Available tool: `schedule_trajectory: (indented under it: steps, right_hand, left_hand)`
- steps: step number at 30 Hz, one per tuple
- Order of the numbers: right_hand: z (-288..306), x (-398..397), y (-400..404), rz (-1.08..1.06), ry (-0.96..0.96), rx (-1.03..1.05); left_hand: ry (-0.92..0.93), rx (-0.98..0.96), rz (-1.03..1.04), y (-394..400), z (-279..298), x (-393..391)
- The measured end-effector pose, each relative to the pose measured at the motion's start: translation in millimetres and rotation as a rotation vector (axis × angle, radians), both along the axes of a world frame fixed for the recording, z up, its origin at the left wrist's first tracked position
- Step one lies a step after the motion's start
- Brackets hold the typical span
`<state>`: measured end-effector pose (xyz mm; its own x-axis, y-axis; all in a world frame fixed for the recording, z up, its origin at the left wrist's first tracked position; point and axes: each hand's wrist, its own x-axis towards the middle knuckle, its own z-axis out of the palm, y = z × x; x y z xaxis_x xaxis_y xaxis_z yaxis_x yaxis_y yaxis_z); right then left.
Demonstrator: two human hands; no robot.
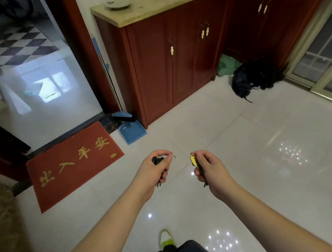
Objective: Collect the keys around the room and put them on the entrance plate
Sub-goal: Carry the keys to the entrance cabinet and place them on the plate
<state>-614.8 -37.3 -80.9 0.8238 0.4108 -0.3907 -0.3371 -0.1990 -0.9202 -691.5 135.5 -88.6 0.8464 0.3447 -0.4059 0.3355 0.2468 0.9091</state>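
My left hand (156, 172) is closed around a bunch of dark keys (158, 160) with a metal ring sticking out to the right. My right hand (210, 169) grips a brass-coloured key (194, 160) with more keys hanging below the palm. Both hands are held out over the white tiled floor, a short way apart. Far ahead, a pale plate (117, 4) sits at the left end of the beige top of the red wooden cabinet (174, 62). Something small lies in the plate; I cannot tell what it is.
A red doormat (72, 166) with gold characters lies at the open doorway on the left. A blue dustpan (132, 132) and broom lean by the cabinet's left side. A black bag (251, 78) and green cloth lie on the floor at right, near a sliding glass door (324, 60).
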Motion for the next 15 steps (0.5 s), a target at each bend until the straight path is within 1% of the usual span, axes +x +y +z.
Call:
schedule_trajectory:
  steps: [8,15]
  right_hand:
    - [22,101,89,0.01,-0.052,-0.014]
    - [7,193,131,0.011,-0.006,0.058]
  left_hand:
    - [-0.073,0.024,-0.006,92,28,103]
    - [-0.048,0.031,0.023,131,15,190]
